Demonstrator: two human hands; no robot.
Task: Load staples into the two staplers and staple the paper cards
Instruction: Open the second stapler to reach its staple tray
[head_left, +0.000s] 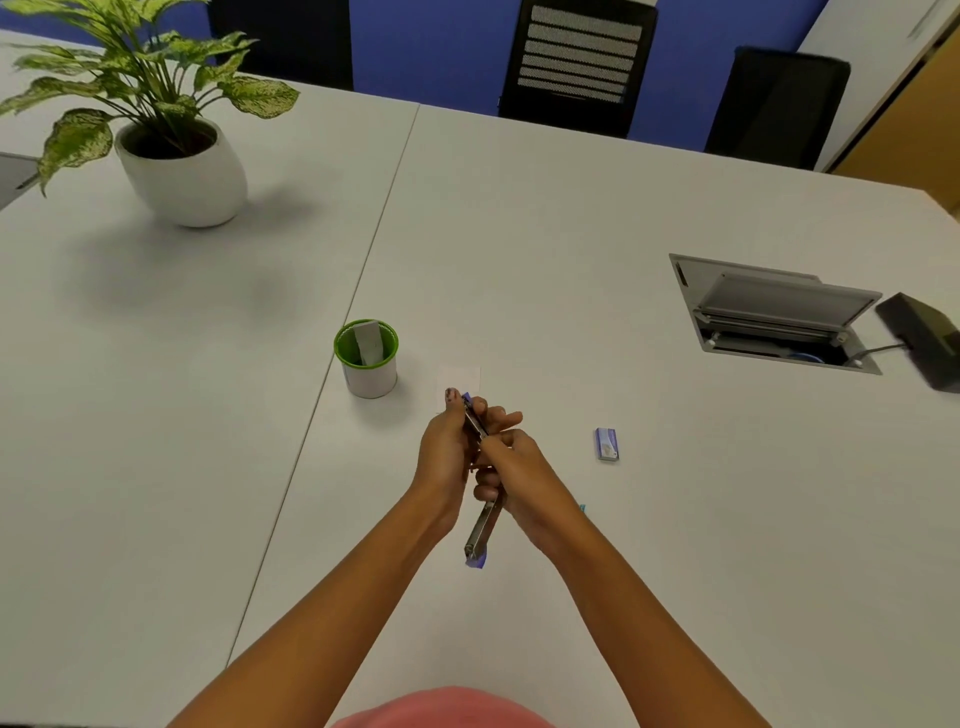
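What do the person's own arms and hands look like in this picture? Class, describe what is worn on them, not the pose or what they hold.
Both forearms are bare to the bottom edge of the frame, with no sleeves in view. No watch, bracelet or ring shows on the left hand or the right hand. The left thumbnail seems to carry dark, speckled polish. A pink garment shows at the bottom edge.

White table (571, 234), potted plant (182, 166), green-rimmed cup (366, 371), paper card (460, 379), staple box (606, 444), open cable hatch (774, 312)
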